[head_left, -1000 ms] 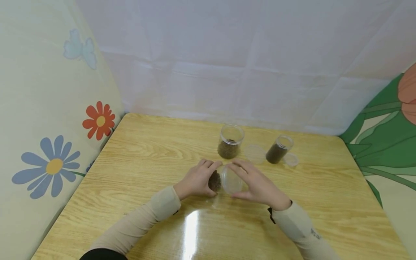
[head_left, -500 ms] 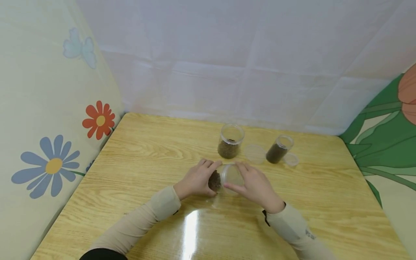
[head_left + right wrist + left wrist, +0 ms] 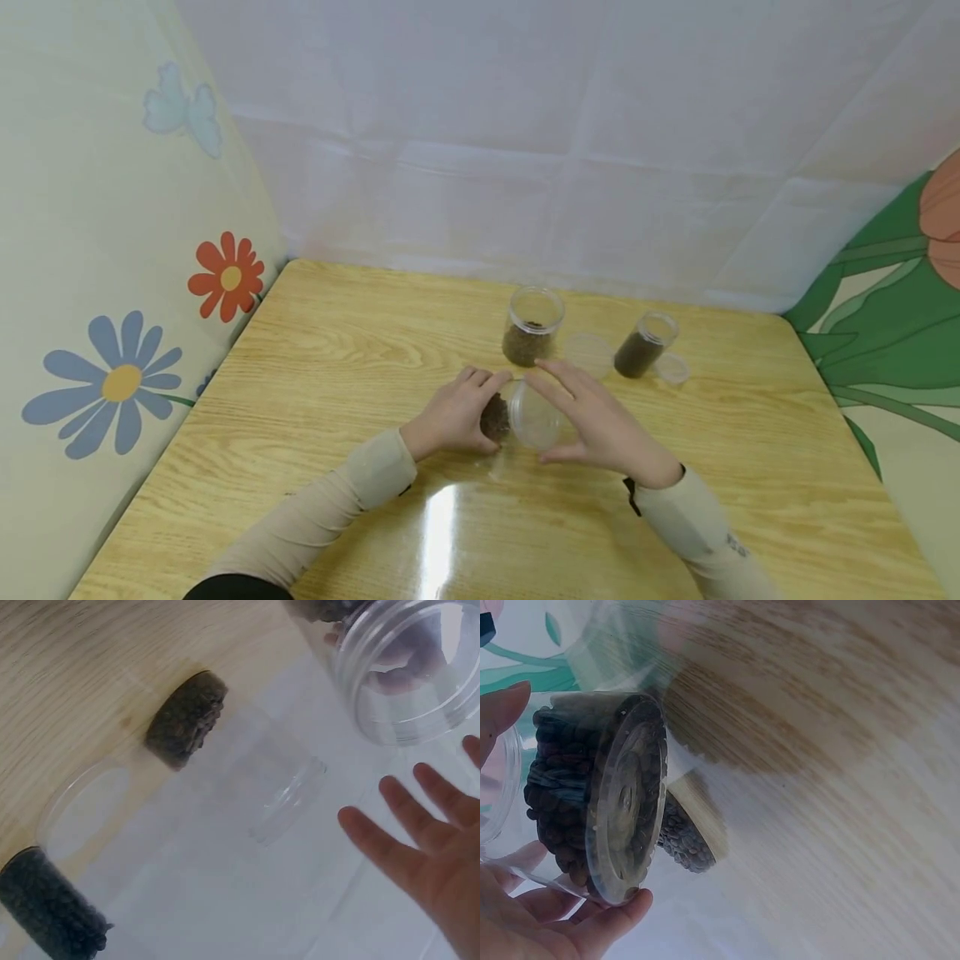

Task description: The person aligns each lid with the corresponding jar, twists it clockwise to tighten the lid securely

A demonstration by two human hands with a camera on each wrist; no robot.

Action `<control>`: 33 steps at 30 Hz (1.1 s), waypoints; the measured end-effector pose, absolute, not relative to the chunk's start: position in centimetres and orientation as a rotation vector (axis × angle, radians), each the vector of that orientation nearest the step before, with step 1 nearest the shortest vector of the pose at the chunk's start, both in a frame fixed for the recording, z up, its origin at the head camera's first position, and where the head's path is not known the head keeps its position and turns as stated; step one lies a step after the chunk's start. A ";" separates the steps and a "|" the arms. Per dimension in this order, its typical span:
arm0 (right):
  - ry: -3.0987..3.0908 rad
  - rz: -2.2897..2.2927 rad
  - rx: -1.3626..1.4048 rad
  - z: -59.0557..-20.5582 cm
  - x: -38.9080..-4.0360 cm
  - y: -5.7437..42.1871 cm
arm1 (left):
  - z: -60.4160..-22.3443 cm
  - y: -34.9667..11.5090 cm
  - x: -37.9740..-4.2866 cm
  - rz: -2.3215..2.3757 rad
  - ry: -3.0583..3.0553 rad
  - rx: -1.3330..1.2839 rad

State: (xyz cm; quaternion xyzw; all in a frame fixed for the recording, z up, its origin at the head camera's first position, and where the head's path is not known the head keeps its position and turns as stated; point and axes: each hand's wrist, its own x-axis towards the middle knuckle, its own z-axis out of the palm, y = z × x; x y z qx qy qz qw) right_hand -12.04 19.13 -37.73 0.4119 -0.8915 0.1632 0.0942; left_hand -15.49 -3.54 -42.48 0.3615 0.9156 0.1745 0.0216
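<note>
My left hand (image 3: 453, 412) grips a clear plastic jar (image 3: 570, 787) partly filled with dark beans (image 3: 494, 418). The jar leans over, its clear round lid end (image 3: 536, 415) facing up and right; its base shows in the left wrist view, raised from the table. Beside that end is my right hand (image 3: 600, 429), fingers spread. In the right wrist view, the fingertips (image 3: 352, 817) stand apart from the jar's ridged rim, holding nothing. Behind the hands stands a wide open jar (image 3: 532, 329) holding dark beans. Farther right is a narrower open jar (image 3: 643, 346) of dark contents.
A large clear lid (image 3: 588, 355) lies flat between the two standing jars. A smaller clear lid (image 3: 672, 368) lies right of the narrow jar. The wood-grain table (image 3: 352, 333) ends at a pale cloth backdrop (image 3: 480, 192), with printed flower cloths at both sides.
Half a second ago my right hand was turned in against the lid end, its thumb at the rim. It has since spread and drawn back right. The left hand stays put.
</note>
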 end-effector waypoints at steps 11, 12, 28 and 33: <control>-2.585 0.481 1.275 -38.4 -12.2 19.1 | -42.5 -3.7 -15.5 0.554 2.832 1.131; -2.590 0.480 1.261 -38.3 -12.2 19.0 | -42.5 -3.7 -15.5 0.553 2.832 1.130; -2.671 0.531 1.184 -38.5 -12.1 18.7 | -42.0 -3.6 -15.7 0.539 2.792 1.098; -2.560 0.528 1.351 -39.2 -12.5 19.0 | -41.8 -3.6 -15.9 0.537 2.753 1.091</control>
